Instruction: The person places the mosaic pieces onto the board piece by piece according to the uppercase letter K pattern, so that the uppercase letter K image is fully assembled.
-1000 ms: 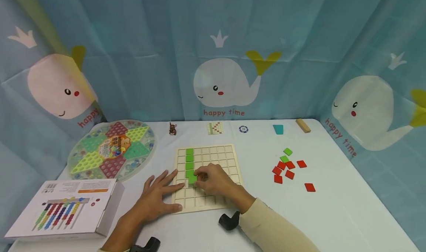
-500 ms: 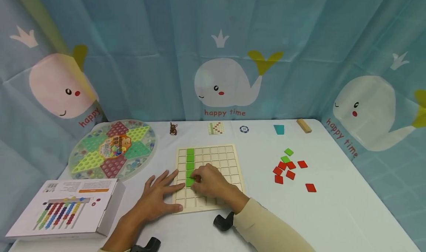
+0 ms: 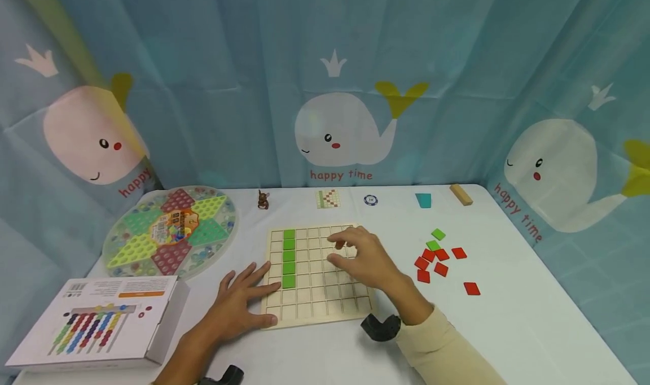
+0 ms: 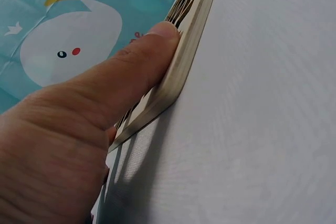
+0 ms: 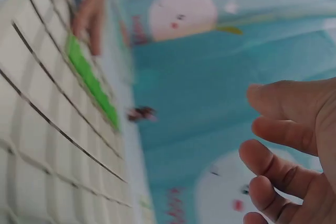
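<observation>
A wooden grid board [image 3: 320,311] lies on the white table, with several green square tiles [image 3: 289,256] in one column near its left side. My left hand [image 3: 237,300] rests at the board's left edge, fingers spread; in the left wrist view its thumb [image 4: 142,56] presses on the board near a corner. My right hand [image 3: 367,259] is over the right part of the board, thumb and fingers apart with nothing between them. The right wrist view shows the same loosely bent fingers [image 5: 283,150] beside the board and its green column [image 5: 92,82].
Loose red tiles [image 3: 440,269] and two green tiles [image 3: 438,234] lie to the right. Along the back are a small brown figurine, a pattern card [image 3: 328,198], a chip, a teal piece and a wooden block [image 3: 461,195]. A round game board [image 3: 172,227] and a box [image 3: 96,317] stand left.
My right hand has let go of the lowest green tile, now seated in its cell in the column, and moved right and away from it. The left hand has stayed in place.
</observation>
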{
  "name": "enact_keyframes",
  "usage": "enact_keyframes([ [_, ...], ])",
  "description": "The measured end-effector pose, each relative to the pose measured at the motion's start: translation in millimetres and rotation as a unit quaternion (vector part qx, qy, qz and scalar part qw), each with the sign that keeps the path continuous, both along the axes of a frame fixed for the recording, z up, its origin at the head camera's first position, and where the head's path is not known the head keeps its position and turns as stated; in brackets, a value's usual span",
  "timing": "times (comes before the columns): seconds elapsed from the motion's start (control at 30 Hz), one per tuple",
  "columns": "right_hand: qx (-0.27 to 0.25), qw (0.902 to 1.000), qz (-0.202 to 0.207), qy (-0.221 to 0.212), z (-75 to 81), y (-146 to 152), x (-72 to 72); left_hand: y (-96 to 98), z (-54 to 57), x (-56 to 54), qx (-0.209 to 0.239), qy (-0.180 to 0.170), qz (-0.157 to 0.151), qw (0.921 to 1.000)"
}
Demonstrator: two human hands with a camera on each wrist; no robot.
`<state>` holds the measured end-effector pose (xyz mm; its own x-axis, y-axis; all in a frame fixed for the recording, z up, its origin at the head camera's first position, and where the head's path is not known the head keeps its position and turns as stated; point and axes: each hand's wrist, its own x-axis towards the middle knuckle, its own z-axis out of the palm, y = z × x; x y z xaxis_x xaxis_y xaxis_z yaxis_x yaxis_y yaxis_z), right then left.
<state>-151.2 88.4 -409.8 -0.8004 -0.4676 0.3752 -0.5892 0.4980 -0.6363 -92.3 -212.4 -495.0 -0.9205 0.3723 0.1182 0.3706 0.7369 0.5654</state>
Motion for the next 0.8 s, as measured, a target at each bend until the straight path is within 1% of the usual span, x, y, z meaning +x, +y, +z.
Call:
enact_keyframes([
  [0.2, -0.022, 0.9961, -0.049, 0.070, 26.0, 50.4, 2.5, 0.2, -1.9, -0.3, 0.000, 0.002, -0.003, 1.0000],
  [0.27, -0.024, 0.9935, -0.070, 0.086, 30.7, 67.8, 2.0, 1.1, -1.5, -0.4, 0.001, 0.001, -0.004, 1.0000],
  [0.33, -0.024, 0.9913, -0.091, 0.093, 32.8, 84.5, 1.9, 1.9, -0.8, 0.0, 0.002, -0.001, -0.003, 1.0000],
  [0.43, -0.013, 0.9886, -0.120, 0.090, 32.4, 106.2, 1.3, 2.3, 0.1, 1.1, 0.001, -0.005, 0.000, 1.0000],
  [0.53, 0.000, 0.9866, -0.146, 0.074, 30.7, 123.8, -0.1, 1.8, 0.6, 2.1, -0.004, -0.007, 0.002, 1.0000],
  [0.6, 0.000, 0.9855, -0.158, 0.062, 28.1, 134.3, -3.5, 1.3, 0.9, 2.4, -0.005, -0.006, 0.003, 1.0000],
  [0.7, -0.007, 0.9829, -0.180, 0.038, 20.3, 150.2, -11.6, 0.8, 1.4, 2.4, -0.005, -0.006, 0.004, 1.0000],
  [0.8, -0.017, 0.9793, -0.201, 0.006, 8.1, 165.8, -22.4, 0.8, 1.9, 2.1, -0.003, -0.006, 0.003, 1.0000],
])
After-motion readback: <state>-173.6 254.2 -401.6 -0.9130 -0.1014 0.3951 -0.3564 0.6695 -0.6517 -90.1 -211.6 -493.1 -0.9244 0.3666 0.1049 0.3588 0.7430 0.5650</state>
